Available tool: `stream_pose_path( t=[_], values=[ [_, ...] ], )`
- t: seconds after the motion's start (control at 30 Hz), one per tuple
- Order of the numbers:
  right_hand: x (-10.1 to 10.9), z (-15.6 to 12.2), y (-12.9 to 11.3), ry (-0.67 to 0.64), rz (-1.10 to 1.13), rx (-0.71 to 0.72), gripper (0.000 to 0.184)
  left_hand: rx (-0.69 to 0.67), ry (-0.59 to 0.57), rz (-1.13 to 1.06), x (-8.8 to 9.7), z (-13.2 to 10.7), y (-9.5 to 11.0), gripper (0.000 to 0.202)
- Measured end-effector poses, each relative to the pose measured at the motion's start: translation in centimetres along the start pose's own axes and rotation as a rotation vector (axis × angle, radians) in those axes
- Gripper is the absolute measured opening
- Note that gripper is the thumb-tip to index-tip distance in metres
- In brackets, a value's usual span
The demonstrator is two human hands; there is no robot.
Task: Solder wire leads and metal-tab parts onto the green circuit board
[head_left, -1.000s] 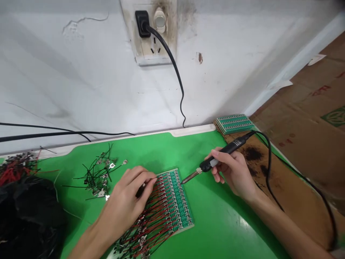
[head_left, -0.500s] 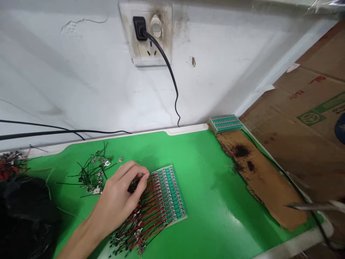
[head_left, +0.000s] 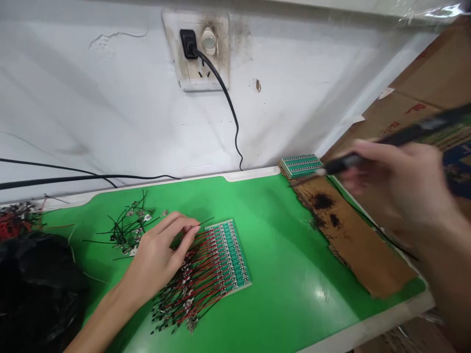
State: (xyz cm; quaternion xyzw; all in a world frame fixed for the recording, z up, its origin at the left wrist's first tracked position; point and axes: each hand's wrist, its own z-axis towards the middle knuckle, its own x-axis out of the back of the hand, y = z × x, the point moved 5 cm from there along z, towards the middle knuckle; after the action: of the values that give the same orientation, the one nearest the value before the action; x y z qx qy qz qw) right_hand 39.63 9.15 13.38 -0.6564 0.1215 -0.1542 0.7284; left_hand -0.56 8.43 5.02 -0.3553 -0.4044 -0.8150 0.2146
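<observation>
One board lies on the mat, its wires fanned toward the person under the left hand, which stays flat on them, fingers stretched, clasping nothing. The right hand, blurred, is back in view gripping the iron, raised near the stack and well apart from the board. A second ago its tip stood at the board's edge, so no joint is being touched now.
</observation>
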Motion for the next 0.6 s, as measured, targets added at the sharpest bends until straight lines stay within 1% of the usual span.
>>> stream_pose_path(
  t=[0.03, 0.07, 0.13, 0.17, 0.2, 0.23, 0.27, 0.3, 0.37, 0.43, 0.5, 0.6],
  values=[
    [-2.4, 1.2, 0.0, -0.055, 0.004, 0.013, 0.033, -0.014, 0.005, 0.005, -0.1, -0.1, -0.1, 0.023],
    [-5.3, 2.2, 0.4, -0.17, 0.02, -0.028, 0.036, -0.028, 0.007, 0.01, -0.1, -0.2, -0.1, 0.022],
    [-10.2, 3.7, 1.4, -0.29, 0.053, -0.079, 0.042, -0.05, 0.005, 0.023, -0.4, -0.4, -0.2, 0.021],
    [-12.0, 4.0, 2.2, -0.33, 0.065, -0.114, 0.041, -0.055, 0.003, 0.03, -0.5, -0.5, -0.2, 0.021],
    [-13.3, 3.8, 3.0, -0.363, 0.075, -0.148, 0.041, -0.056, 0.001, 0.037, -0.6, -0.6, -0.2, 0.021],
    [-14.2, 3.3, 4.0, -0.393, 0.126, -0.201, 0.041, -0.055, -0.003, 0.046, -0.7, -0.7, -0.2, 0.021],
    [-14.5, 2.5, 5.1, -0.418, 0.174, -0.269, 0.042, -0.049, -0.006, 0.055, -0.7, -0.9, -0.1, 0.02],
    [-14.4, 1.5, 6.2, -0.421, 0.184, -0.301, 0.044, -0.042, -0.01, 0.065, -0.8, -1.0, 0.0, 0.019],
    [-13.4, -0.8, 8.3, -0.418, 0.186, -0.348, 0.049, -0.03, -0.016, 0.081, -0.9, -1.2, 0.2, 0.017],
    [-11.9, -3.0, 10.3, -0.369, 0.215, -0.41, 0.05, -0.028, -0.019, 0.091, -1.0, -1.4, 0.6, 0.016],
    [-10.6, -4.5, 11.7, -0.307, 0.252, -0.43, 0.051, -0.035, -0.026, 0.093, -1.3, -1.5, 0.9, 0.015],
    [-9.9, -5.4, 12.8, -0.258, 0.276, -0.414, 0.05, -0.042, -0.045, 0.098, -1.6, -1.5, 1.2, 0.014]
  ],
)
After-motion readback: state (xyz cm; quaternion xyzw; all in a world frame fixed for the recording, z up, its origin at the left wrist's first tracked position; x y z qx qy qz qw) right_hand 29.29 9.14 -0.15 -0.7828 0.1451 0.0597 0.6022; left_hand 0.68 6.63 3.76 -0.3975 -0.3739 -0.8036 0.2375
